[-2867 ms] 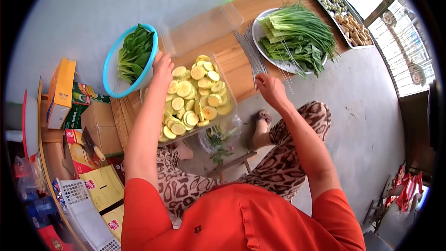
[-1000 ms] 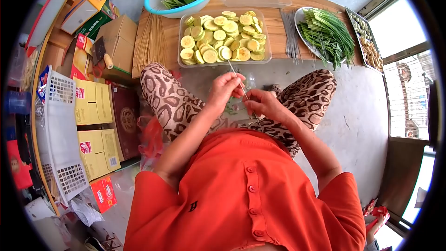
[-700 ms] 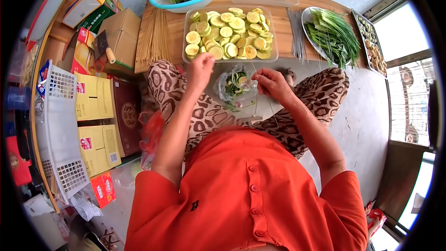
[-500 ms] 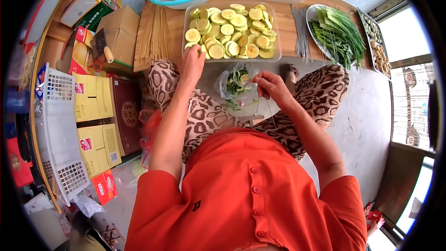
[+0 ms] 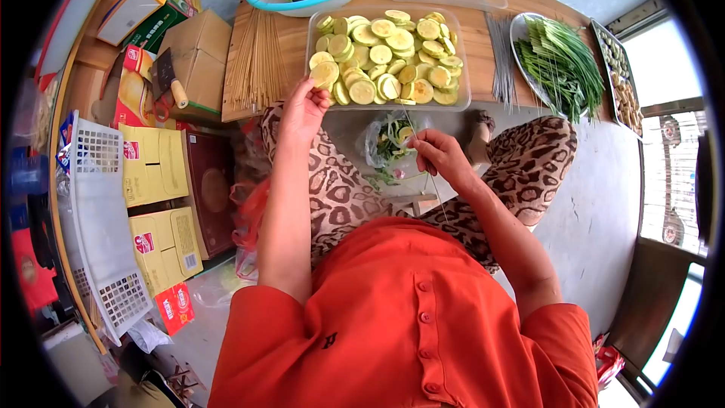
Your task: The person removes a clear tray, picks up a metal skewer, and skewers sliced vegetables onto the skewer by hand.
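My left hand (image 5: 303,108) is at the near left corner of a clear plastic tray (image 5: 463,98) heaped with round zucchini slices (image 5: 381,53). Its thumb and fingers pinch one zucchini slice (image 5: 325,73). Lower and to the right, my right hand (image 5: 440,153) is closed around a thin metal skewer (image 5: 436,191), which slants down toward my lap. No slice can be made out on the skewer. Beneath the hands, a plastic bag (image 5: 371,143) with green scraps stands between my knees.
On the wooden table (image 5: 483,38) lie bamboo skewers (image 5: 253,60) at left and metal skewers (image 5: 501,60) at right. A blue-rimmed basin (image 5: 260,1) of leafy greens stands behind. Beyond the metal skewers are a plate of green chives (image 5: 559,64) and a tray (image 5: 621,79). Boxes (image 5: 155,166) are stacked at left.
My left hand has drawn back slightly from the tray with a zucchini slice at its fingertips. My right hand still holds the skewer, a little lower. The whole view has shifted slightly.
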A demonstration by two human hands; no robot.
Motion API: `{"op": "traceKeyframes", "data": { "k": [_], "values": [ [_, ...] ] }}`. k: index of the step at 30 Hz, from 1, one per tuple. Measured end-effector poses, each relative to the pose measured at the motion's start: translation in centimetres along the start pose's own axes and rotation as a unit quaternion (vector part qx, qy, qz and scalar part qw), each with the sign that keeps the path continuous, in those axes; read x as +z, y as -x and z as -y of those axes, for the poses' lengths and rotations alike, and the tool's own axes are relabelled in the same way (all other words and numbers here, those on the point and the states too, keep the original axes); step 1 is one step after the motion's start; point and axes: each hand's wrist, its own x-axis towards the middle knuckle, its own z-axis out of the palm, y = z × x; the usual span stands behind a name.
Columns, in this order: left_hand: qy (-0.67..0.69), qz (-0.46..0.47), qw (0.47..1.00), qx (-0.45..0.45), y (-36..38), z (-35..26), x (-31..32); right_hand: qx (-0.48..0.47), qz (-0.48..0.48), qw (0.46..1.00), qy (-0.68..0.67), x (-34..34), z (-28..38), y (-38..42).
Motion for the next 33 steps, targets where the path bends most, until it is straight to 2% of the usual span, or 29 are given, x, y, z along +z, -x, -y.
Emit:
{"op": "traceKeyframes", "data": {
  "k": [1,3,5,7,8,10,17,18,19,21,22,24,33],
  "values": [
    [0.001,0.000,1.000,0.005,0.0,-0.1,-0.1,-0.007,-0.004,1.000,-0.010,0.1,0.0,-0.1],
    [0.094,-0.010,0.995,-0.020,0.5,0.4,-0.1,-0.006,0.000,1.000,-0.009,0.3,0.1,-0.2],
    [0.109,0.002,0.994,-0.026,0.1,0.7,-0.4,-0.005,0.011,1.000,-0.007,0.4,-0.1,-0.2],
    [0.158,0.079,0.984,-0.038,-0.3,1.0,-0.4,-0.008,0.012,1.000,-0.003,0.6,-0.3,-0.4],
    [0.158,0.079,0.983,-0.040,-0.5,1.1,-0.3,-0.012,0.013,1.000,0.000,0.8,-0.4,-0.5],
    [0.210,0.138,0.964,-0.090,-0.9,1.3,0.3,-0.003,0.019,1.000,-0.003,1.2,-0.5,-0.7],
    [0.166,0.040,0.981,-0.088,-0.9,2.5,1.6,0.009,0.050,0.999,-0.004,2.4,-0.5,-1.0],
    [0.187,0.106,0.972,-0.095,-0.6,2.3,1.6,0.012,0.052,0.999,-0.006,2.6,-0.4,-0.9],
    [0.186,0.103,0.972,-0.096,-0.3,2.5,1.7,0.007,0.061,0.998,-0.004,2.7,-0.3,-0.9],
    [0.174,-0.016,0.982,-0.077,0.2,2.9,2.7,0.001,0.071,0.997,-0.002,3.0,-0.2,-0.8],
    [0.174,-0.016,0.982,-0.078,0.1,3.0,2.3,0.003,0.076,0.997,-0.014,3.1,-0.1,-0.7],
    [0.197,0.052,0.976,-0.073,-0.4,3.4,1.6,0.005,0.079,0.997,-0.027,3.4,0.0,-0.4],
    [0.262,0.114,0.956,-0.069,-0.7,4.2,1.7,0.021,0.094,0.995,-0.012,3.6,0.1,0.3]
  ]
}}
